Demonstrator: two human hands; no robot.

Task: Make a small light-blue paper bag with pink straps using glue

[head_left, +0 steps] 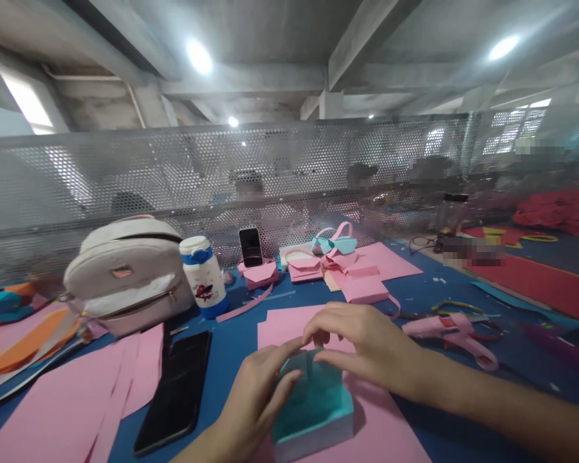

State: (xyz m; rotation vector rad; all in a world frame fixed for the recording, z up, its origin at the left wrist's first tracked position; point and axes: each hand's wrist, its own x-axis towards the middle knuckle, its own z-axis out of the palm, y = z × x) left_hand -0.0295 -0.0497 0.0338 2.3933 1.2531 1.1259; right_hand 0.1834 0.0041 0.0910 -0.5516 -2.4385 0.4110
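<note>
A small open box of folded teal paper [313, 402] with a pale outer wall rests on pink paper sheets [383, 427] in front of me. My left hand [263, 389] grips its left side, thumb over the inside and fingers along the far edge. From the right, my right hand [359, 344] pinches the far wall between thumb and curled fingers. Both hands meet near the far left corner, and they partly hide that wall. To the right of my right hand lies a pink glue gun [456, 334].
On the left are a black phone [176, 392], cut pink paper [67, 399], a white backpack [130, 270] and a bottle [203, 276]. Several pink paper bags [306, 265] and a small upright phone [250, 247] stand behind. A perforated metal screen [183, 167] bounds the table's far side. Scissors [485, 328] lie right.
</note>
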